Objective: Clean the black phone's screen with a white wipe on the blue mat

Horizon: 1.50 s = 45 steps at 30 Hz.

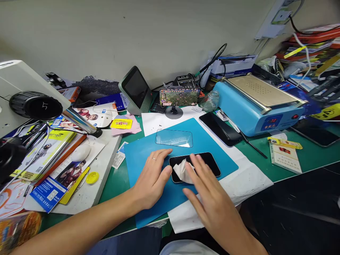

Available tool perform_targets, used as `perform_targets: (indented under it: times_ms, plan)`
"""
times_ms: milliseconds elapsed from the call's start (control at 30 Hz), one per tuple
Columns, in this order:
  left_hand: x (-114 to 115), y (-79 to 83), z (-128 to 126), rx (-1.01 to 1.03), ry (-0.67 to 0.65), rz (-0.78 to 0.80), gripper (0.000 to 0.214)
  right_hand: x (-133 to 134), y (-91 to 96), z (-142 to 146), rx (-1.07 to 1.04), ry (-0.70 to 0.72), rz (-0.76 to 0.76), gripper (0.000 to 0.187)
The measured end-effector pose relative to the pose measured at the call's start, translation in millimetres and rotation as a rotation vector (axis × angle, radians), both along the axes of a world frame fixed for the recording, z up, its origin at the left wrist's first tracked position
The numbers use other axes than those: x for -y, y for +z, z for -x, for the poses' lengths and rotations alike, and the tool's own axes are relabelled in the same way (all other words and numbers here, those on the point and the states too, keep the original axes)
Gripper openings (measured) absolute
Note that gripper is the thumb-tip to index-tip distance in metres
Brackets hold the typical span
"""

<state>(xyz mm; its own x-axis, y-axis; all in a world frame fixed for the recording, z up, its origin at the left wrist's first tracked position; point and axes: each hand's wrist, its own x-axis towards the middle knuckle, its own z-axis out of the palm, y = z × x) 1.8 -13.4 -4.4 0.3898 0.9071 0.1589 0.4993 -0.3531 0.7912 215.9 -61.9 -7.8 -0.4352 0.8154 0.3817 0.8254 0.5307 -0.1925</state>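
Observation:
A smartphone (209,163) with a black screen lies face up on a blue mat (156,212). A crumpled white tissue (183,171) rests on its left half. My right hand (212,198) is over the tissue, fingers stretched out and thumb apart; the fingers overlap the tissue's right side, and whether they press on it I cannot tell. My left hand (153,179) sits by the phone's left end, open, fingers bent slightly and nothing in them. Behind the phone, a clear glass screen protector (174,138) with a thin dark border lies on the mat.
A second phone (220,129) lies right of the mat, near a blue heating machine (239,113). A phone on a stand (180,97) and a glass jar (211,101) stand behind. Boxes, a yellow cap (92,177) and a microscope stand (82,122) crowd the left.

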Motion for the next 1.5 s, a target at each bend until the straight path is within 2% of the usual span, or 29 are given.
perform_targets:
  times_ms: [67,200,300,400,533,600,800,967,1100,1200,1300,1367,1433,1500]
  plan:
    - [0,1.8,-2,-0.035,-0.009,-0.021,0.04,-5,0.4,-5,-0.091,-0.062,-0.019,0.05]
    - [1,2.8,-5,-0.083,-0.043,-0.108,0.03,-11,-3.4,-6,-0.196,-0.055,-0.032,0.017]
    - [1,3.1,-6,-0.092,-0.087,-0.179,0.032,-9,-1.5,-2,-0.29,-0.042,-0.018,0.011]
    - [2,3.7,-6,-0.096,-0.159,-0.238,0.036,-5,5.5,2,-0.436,-0.047,0.06,0.01]
    - [2,3.3,-5,-0.027,-0.205,-0.31,0.014,2,11.6,4,-0.644,-0.121,0.224,0.01]
    - [1,3.7,-4,0.012,-0.195,-0.324,0.013,3,11.3,2,-0.691,-0.18,0.262,0.011]
    - [1,9.0,-4,0.018,-0.179,-0.268,0.031,2,14.3,-5,-0.741,-0.323,0.324,0.029]
    - [2,8.7,-4,0.009,-0.137,-0.168,0.029,0,25.2,-8,-0.802,-0.415,0.436,0.036]
    - [2,8.2,-5,0.032,-0.107,-0.144,0.027,3,27.0,-7,-0.843,-0.469,0.471,0.04]
    - [1,7.0,-5,0.041,-0.083,-0.147,0.032,3,21.2,-9,-0.739,-0.359,0.411,0.039]
    - [0,4.3,-4,0.029,-0.059,-0.162,0.039,0,12.6,-8,-0.515,-0.193,0.226,0.047]
    - [0,2.9,-4,0.016,-0.056,-0.184,0.043,-4,8.8,-2,-0.381,-0.139,0.096,0.047]
    - [0,2.6,-4,0.008,-0.058,-0.206,0.046,-10,9.1,5,-0.304,-0.105,0.037,0.038]
    - [0,3.1,-4,0.012,-0.065,-0.219,0.049,-14,13.8,11,-0.305,-0.059,0.067,0.023]
